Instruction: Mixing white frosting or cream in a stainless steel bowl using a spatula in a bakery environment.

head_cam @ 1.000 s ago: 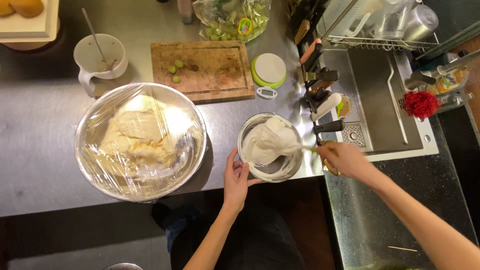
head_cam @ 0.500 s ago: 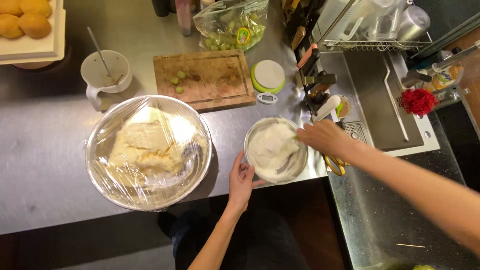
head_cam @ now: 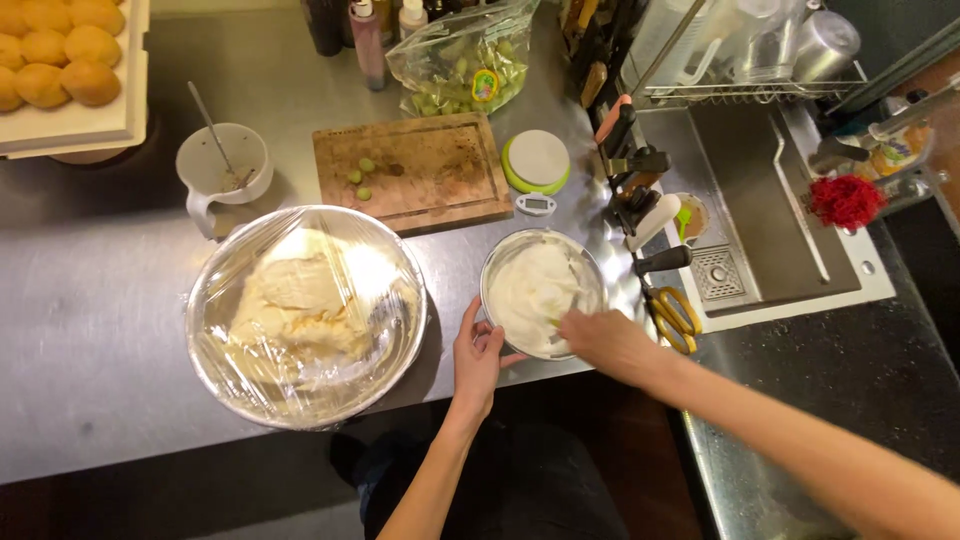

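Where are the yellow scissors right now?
In the head view, the yellow-handled scissors lie on the steel counter just right of the small bowl of white cream, beside the sink and near the right hand.

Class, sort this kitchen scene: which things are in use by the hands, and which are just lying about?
In use: small metal bowl of white cream, left hand, right hand.
Lying about: wrapped large bowl, cutting board, scissors, white mug.
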